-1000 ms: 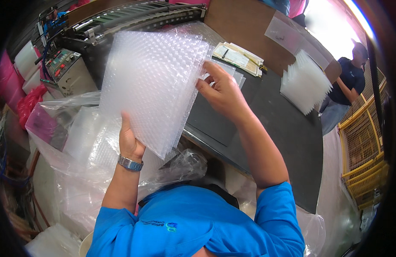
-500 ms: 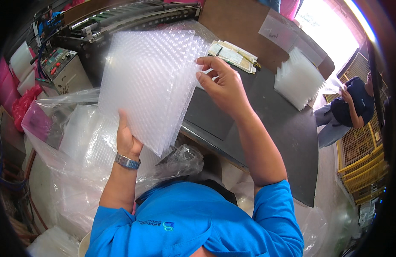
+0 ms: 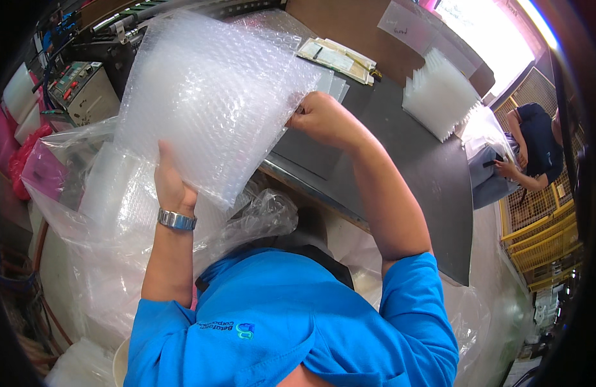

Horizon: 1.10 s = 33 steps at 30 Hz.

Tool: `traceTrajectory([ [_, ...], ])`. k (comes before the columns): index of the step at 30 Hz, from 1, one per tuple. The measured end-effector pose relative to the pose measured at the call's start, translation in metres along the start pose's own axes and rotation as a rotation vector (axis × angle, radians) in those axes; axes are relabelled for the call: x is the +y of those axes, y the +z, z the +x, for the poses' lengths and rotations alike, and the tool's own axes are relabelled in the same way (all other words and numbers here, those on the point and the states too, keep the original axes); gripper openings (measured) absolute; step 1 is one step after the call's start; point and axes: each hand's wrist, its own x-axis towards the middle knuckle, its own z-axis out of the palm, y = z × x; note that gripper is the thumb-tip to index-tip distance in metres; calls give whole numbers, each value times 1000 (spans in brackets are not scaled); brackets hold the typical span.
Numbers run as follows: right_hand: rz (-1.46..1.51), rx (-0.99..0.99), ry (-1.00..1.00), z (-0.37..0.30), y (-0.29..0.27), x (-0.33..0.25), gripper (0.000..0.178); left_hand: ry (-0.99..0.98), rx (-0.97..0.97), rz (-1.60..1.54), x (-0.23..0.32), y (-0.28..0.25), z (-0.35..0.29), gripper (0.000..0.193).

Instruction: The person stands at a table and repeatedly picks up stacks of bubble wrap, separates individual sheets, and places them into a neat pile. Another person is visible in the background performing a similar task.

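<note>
A stack of clear bubble wrap sheets [image 3: 201,103] is held up in front of me, tilted, with its layers fanned a little at the right edge. My left hand [image 3: 174,184] grips the stack's lower left part, thumb on top and the other fingers hidden underneath. At the right edge, my right hand [image 3: 320,119] has its fingers curled closed on the bubble wrap. How many layers it pinches I cannot tell. Below the stack, a large clear plastic bag [image 3: 98,226] with more bubble wrap inside spreads to the left.
A dark table [image 3: 401,174] lies to the right, bearing a stack of bubble wrap [image 3: 439,93] and a clipboard with papers [image 3: 340,59]. Cardboard [image 3: 349,26] stands behind. A grey control box [image 3: 91,97] is at left. Another person [image 3: 536,142] stands far right, near yellow fencing [image 3: 543,238].
My right hand has turned and closed at the sheets' edge, where its fingers were more spread before. The held sheets have flared to the right. The other person's hands have moved lower.
</note>
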Motion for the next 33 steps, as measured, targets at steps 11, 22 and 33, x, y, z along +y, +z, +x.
traceTrajectory([
  [11,14,-119,-63,-11,20,2,35,-53,79,183,-17,-40,26,42],
  [22,268,-266,110,-15,25,5,37,-67,62,162,-20,-26,21,49],
  [33,764,-322,164,-26,14,30,54,192,225,181,-8,-20,7,29],
])
